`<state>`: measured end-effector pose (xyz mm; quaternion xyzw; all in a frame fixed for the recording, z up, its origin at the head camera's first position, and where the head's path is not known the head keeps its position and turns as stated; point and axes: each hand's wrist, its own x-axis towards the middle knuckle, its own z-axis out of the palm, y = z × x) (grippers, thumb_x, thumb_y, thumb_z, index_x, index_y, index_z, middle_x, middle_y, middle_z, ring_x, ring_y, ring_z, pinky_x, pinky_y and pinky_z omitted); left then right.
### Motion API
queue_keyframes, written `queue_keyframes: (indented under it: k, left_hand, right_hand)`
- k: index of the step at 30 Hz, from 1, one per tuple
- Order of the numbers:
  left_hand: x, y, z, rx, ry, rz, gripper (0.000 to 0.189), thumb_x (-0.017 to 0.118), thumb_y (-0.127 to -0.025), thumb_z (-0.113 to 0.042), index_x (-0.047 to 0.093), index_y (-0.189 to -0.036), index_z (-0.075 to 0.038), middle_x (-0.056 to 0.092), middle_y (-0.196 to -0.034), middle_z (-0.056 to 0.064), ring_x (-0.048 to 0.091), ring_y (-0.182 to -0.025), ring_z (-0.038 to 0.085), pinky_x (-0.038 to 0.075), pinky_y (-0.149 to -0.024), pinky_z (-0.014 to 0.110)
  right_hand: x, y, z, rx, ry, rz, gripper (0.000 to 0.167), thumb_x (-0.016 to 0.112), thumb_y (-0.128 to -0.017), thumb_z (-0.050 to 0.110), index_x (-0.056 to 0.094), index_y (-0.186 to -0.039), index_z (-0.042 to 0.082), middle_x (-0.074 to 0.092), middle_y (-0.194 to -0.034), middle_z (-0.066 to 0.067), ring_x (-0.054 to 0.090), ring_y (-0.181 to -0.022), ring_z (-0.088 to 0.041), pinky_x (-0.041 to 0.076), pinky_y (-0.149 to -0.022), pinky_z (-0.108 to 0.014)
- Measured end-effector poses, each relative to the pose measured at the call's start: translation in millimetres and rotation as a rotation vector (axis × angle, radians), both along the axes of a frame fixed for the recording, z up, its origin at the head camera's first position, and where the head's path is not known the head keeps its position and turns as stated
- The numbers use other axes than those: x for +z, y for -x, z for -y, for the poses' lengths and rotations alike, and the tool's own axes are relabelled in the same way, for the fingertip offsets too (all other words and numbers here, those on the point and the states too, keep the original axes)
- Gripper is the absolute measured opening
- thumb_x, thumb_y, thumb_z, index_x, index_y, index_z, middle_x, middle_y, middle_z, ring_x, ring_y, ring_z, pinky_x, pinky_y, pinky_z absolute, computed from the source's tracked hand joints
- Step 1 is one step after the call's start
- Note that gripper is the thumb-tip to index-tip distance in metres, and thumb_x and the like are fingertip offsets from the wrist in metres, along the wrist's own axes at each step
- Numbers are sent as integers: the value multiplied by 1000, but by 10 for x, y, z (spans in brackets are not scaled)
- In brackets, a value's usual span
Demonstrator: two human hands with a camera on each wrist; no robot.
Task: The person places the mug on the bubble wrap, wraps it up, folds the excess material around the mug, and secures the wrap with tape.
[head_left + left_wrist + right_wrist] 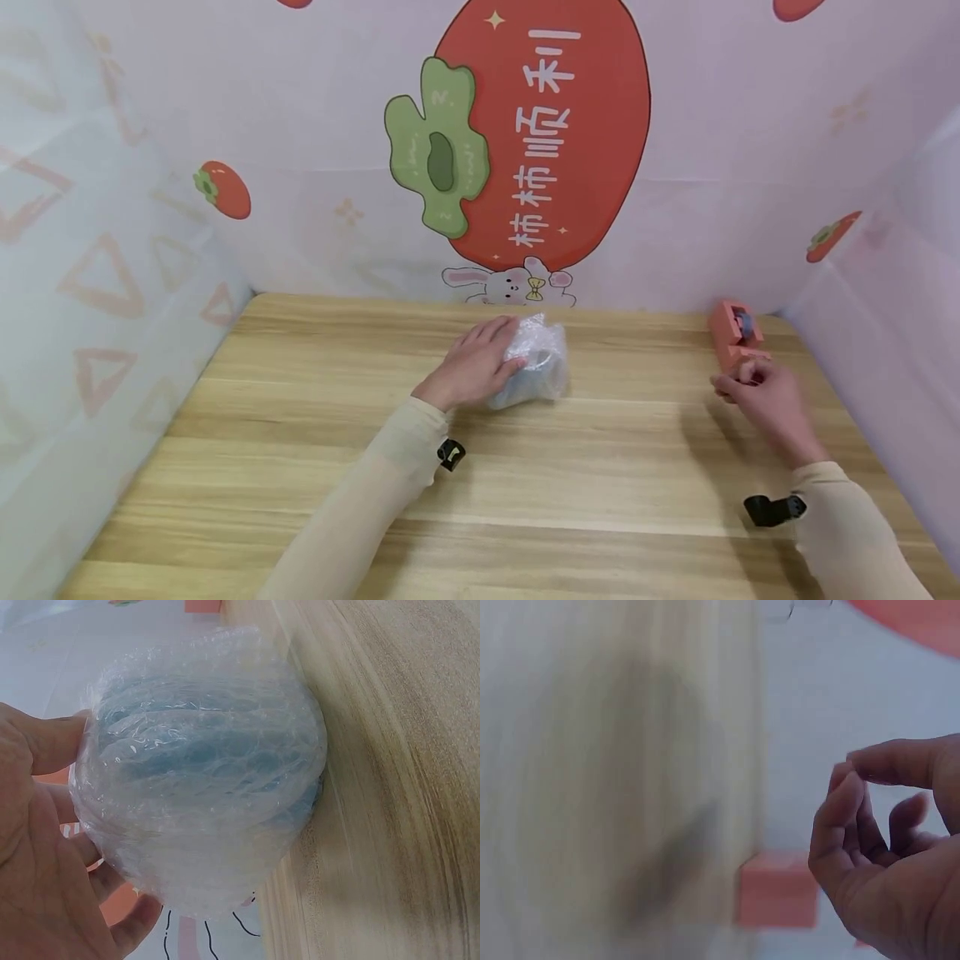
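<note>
A bundle in clear bubble wrap (542,358) sits on the table, and something light blue shows dimly through its layers in the left wrist view. My left hand (476,364) holds the bundle from its left side, thumb at the front and fingers bent round the back. Over on the right, my right hand (772,404) is raised just in front of a coral tape dispenser (726,333). Its thumb and forefinger tips come together in the right wrist view; whether a clear strip of tape lies between them cannot be made out.
The wooden table (300,467) ends at a printed cloth backdrop (322,242), with cloth walls on both sides. A roll of tape (743,323) sits in the dispenser near the back right corner. A small black camera is worn on each wrist.
</note>
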<state>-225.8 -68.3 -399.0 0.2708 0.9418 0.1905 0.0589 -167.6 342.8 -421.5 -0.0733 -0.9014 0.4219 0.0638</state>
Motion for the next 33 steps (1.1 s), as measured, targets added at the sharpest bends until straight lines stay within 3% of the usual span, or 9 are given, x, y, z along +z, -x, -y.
queue_keyframes:
  k: [4, 8, 15, 20, 28, 33]
  left_hand:
    - [-2, -1, -4, -3, -18, -17, 68, 52, -106, -38, 27, -160, -5, 32, -162, 14, 27, -149, 35, 23, -120, 55]
    - [4, -14, -32, 14, -25, -23, 68, 53, -106, -38, 28, -159, -4, 34, -161, 14, 28, -149, 34, 24, -119, 55]
    - [25, -33, -50, 50, -2, -22, 69, 53, -105, -40, 28, -160, -7, 34, -161, 11, 28, -149, 31, 24, -119, 53]
    - [22, -66, -81, 79, 10, -28, 70, 53, -105, -42, 28, -160, -6, 34, -161, 12, 28, -149, 31, 24, -120, 53]
    - [30, -129, -151, 142, 25, -27, 72, 54, -104, -44, 29, -160, -6, 35, -160, 13, 31, -147, 32, 25, -118, 55]
    - [37, -131, -152, 140, 24, -31, 72, 54, -104, -44, 29, -160, -6, 36, -159, 13, 32, -146, 32, 26, -118, 55]
  right_hand:
    - [156, -16, 304, 147, -30, -101, 35, 71, -96, 11, 42, -80, 1, 68, -92, -4, 65, -73, -5, 50, -59, -19]
    - [267, 0, 590, 233, -34, -182, 32, 71, -94, 2, 43, -79, 0, 70, -96, -17, 60, -71, -4, 43, -52, -22]
    - [403, 58, 979, 300, -81, -386, 32, 70, -85, -11, 45, -72, 3, 70, -89, -13, 58, -74, -4, 42, -58, -18]
    - [401, 87, 1108, 297, -106, -465, 32, 66, -84, -14, 44, -71, 5, 69, -88, -10, 57, -77, 0, 41, -60, -16]
    - [433, 144, 1287, 362, -38, -473, 33, 68, -81, -17, 46, -71, 6, 57, -103, -10, 56, -89, -11, 47, -68, -10]
    - [527, 252, 1458, 432, 85, -338, 28, 71, -86, -9, 47, -77, 2, 59, -102, -11, 60, -90, -17, 52, -71, -16]
